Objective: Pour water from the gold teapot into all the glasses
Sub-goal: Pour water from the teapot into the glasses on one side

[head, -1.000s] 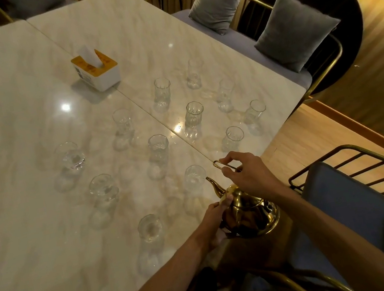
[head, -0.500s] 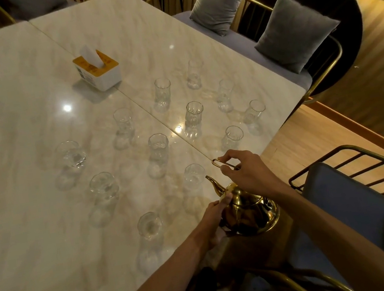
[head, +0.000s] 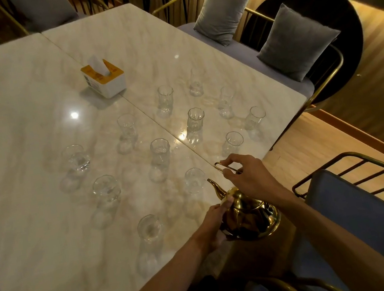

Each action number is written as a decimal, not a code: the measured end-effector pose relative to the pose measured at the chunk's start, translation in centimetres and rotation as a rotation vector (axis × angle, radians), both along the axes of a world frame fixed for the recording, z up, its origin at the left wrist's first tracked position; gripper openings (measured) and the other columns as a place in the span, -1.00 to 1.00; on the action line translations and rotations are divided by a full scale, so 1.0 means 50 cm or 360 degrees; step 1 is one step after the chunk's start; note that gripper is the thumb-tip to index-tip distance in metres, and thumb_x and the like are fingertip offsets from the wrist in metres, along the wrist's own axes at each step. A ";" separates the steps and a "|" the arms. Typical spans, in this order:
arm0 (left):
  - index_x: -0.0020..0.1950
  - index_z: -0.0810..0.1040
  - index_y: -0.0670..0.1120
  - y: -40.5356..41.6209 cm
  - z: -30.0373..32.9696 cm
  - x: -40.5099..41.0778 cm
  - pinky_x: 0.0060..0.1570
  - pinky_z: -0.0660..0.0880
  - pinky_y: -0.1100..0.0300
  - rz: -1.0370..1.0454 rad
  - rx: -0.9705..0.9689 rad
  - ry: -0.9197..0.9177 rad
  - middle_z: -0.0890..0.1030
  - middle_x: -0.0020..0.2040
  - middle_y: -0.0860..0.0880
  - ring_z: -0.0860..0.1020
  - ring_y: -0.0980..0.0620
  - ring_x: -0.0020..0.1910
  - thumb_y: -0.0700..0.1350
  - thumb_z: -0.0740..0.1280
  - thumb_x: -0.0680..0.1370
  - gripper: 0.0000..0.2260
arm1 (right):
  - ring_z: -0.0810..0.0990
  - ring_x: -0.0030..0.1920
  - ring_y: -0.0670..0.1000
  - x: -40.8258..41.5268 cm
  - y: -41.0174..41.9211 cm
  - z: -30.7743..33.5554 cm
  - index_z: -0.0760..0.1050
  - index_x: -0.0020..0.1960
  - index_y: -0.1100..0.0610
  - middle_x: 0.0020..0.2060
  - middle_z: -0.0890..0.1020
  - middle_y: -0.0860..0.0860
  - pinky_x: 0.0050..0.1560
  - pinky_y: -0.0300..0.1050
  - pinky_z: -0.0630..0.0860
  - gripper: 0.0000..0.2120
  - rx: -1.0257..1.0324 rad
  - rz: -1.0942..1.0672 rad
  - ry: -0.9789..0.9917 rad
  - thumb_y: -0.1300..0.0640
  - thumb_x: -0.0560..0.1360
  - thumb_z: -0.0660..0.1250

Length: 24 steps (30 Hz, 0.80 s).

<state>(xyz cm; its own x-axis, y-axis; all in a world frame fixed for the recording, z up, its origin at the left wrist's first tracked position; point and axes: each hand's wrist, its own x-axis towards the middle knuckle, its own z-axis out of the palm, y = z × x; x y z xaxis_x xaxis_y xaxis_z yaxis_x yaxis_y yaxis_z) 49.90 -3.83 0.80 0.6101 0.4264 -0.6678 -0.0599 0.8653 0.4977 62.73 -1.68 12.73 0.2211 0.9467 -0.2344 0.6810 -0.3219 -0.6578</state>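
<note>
Head view: shiny gold metal teapot [head: 251,216] at lower centre, table edge. Right hand [head: 249,176] pinches thin wire handle [head: 225,167]; left hand [head: 214,225] cups body. Advice: support base, aim spout [head: 216,188] over nearest clear ribbed glass [head: 193,183], tilt slowly.

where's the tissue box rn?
Head view, upper left of centre: the tissue box sits on the marble table beside the seam, beyond the glasses.

Before me two pale marble-topped tables [head: 13,104] stand pushed together; beyond, a gold-framed bench [head: 226,40] bears two grey velvet cushions [head: 296,44]; warm light washes the wooden plank floor [head: 313,145].
</note>
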 end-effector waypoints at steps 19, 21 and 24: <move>0.46 0.30 0.00 0.019 0.051 -0.003 -0.12 0.60 -0.03 0.0266 0.0123 0.0439 0.44 0.40 -0.15 0.48 -0.15 0.24 0.18 0.50 0.43 -0.30 | 0.50 -0.52 -0.19 0.007 -0.031 0.003 0.58 0.18 -0.04 -0.40 0.57 -0.05 -0.41 -0.36 0.39 -0.84 0.0300 -0.0101 0.0315 0.10 0.61 0.37; 0.49 0.28 0.01 0.028 0.043 -0.004 -0.13 0.57 -0.01 0.0297 0.0189 0.0450 0.43 0.41 -0.14 0.47 -0.14 0.23 0.17 0.51 0.42 -0.26 | 0.51 -0.50 -0.20 0.008 -0.032 0.003 0.57 0.16 -0.06 -0.42 0.55 -0.06 -0.40 -0.35 0.41 -0.84 0.0344 -0.0134 0.0363 0.11 0.61 0.36; 0.50 0.26 0.00 0.038 0.038 -0.011 -0.18 0.54 0.07 0.0309 0.0311 0.0420 0.49 0.27 -0.03 0.53 -0.03 0.09 0.13 0.48 0.46 -0.30 | 0.55 -0.43 -0.19 0.008 -0.025 0.008 0.57 0.20 -0.08 -0.33 0.61 -0.06 -0.29 -0.31 0.46 -0.82 0.0375 -0.0149 0.0362 0.08 0.61 0.35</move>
